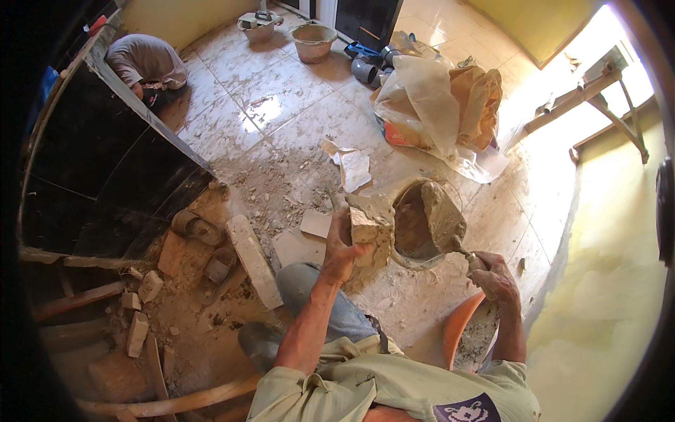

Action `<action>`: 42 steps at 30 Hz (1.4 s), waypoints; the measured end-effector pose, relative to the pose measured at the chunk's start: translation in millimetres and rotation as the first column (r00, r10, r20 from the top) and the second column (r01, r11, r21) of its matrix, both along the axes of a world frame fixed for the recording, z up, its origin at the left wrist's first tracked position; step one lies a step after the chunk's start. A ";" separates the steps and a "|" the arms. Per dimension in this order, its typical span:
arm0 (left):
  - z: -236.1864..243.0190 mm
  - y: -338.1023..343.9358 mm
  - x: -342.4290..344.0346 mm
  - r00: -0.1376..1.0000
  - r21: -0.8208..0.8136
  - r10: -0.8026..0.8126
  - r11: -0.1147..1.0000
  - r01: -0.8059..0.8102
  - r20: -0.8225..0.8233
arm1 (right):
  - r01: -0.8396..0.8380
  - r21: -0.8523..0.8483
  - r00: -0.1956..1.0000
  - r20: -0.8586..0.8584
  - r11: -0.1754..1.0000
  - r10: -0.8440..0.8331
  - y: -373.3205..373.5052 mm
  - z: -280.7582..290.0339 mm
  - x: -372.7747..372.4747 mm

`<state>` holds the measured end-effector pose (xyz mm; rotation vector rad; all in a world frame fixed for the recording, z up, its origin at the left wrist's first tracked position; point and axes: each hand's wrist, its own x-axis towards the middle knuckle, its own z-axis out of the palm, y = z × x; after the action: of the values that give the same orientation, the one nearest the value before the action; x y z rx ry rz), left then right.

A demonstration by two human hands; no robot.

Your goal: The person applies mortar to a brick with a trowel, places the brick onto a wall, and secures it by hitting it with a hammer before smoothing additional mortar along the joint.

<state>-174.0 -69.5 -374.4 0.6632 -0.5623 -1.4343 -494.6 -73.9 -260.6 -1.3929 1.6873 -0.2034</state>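
My left hand [339, 250] grips a pale block [369, 224] with wet grey mortar on its top and side. My right hand [494, 280] is closed on the handle of a trowel [457, 247], whose end is at a lump of mortar [444, 214] on the right side of a round mixing bucket [411, 235]. The bucket stands on the dusty floor just right of the block. An orange basin [455, 323] with grey material inside sits below my right hand.
A co-worker [144, 67] crouches behind a black tiled partition [91, 190]. Buckets [313, 48], pipe fittings [364, 70] and torn sacks [439, 112] lie further back. Bricks [253, 260], sandals [197, 228] and wood strips are at left; a wooden trestle [598, 98] is at right.
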 end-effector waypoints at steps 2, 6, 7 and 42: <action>8.7 -1.7 -3.4 0.999 -0.006 -0.002 1.000 0.002 0.054 | 0.010 -0.122 0.999 0.032 0.992 -0.006 -1.1 28.1 11.5; 12.5 -4.8 -10.8 0.982 -0.057 0.015 0.998 -0.004 0.187 | -0.333 -0.512 0.943 -0.191 0.792 0.274 -8.5 39.6 12.9; 13.6 -4.8 -11.9 0.977 -0.081 0.038 0.997 -0.021 0.212 | -0.348 -0.513 0.937 -0.197 0.785 0.287 -8.1 42.1 18.4; 19.2 -13.5 -17.2 0.980 -0.144 0.144 0.982 -0.124 0.138 | -0.420 -0.839 0.859 -0.491 0.347 -0.146 12.0 18.6 48.6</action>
<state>-191.2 -83.1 -355.2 0.6899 -0.7113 -1.2161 -446.0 -61.9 -242.0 -2.6665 1.8926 -0.9220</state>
